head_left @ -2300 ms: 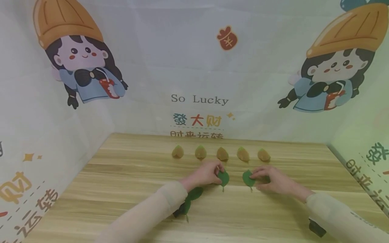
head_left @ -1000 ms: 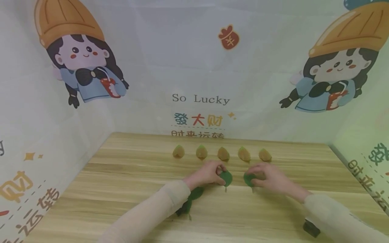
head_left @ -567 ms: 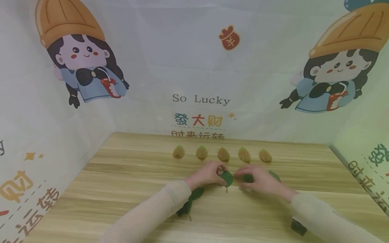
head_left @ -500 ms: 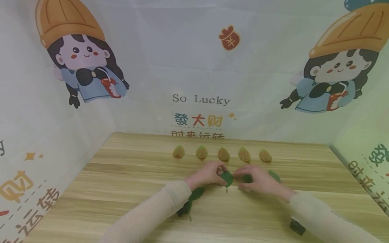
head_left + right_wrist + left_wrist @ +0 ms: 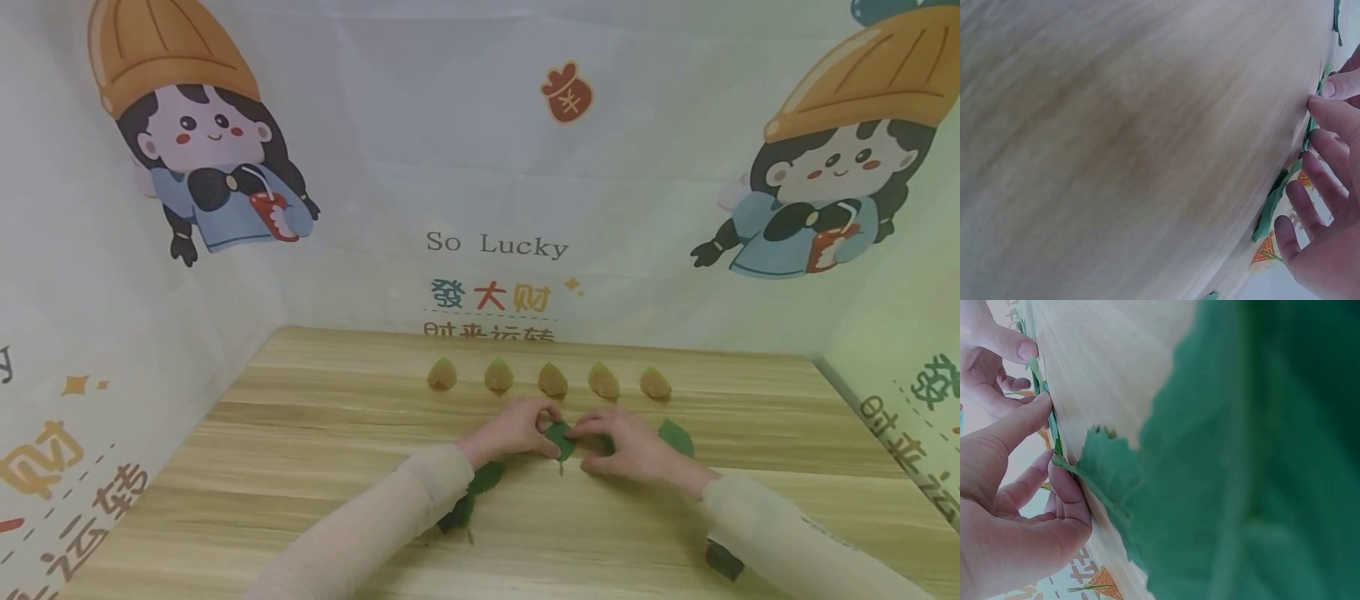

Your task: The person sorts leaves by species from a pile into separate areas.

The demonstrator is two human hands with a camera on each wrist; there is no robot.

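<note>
In the head view, my left hand (image 5: pixel 517 433) bends its index finger and thumb around the left side of a green leaf (image 5: pixel 561 442), holding it at the tabletop, its stem toward me. My right hand (image 5: pixel 633 450) reaches in from the right, its index fingertip at that leaf's edge. In the right wrist view, the right fingers (image 5: pixel 1322 164) are spread and relaxed. A second green leaf (image 5: pixel 607 445) shows partly between the right thumb and fingers. A third green leaf (image 5: pixel 677 437) lies just beyond that hand. A large blurred leaf (image 5: pixel 1235 487) fills the left wrist view's right side.
Several small orange-brown pieces (image 5: pixel 552 380) with green edges stand in a row along the back of the wooden table (image 5: pixel 337 392). More dark green leaves (image 5: pixel 483 479) lie beside the left sleeve. A printed cloth backdrop (image 5: pixel 420 150) encloses the table.
My right hand has moved left from the second leaf to the edge of the one by my left hand. The third leaf has come into view behind it. My left hand barely moved.
</note>
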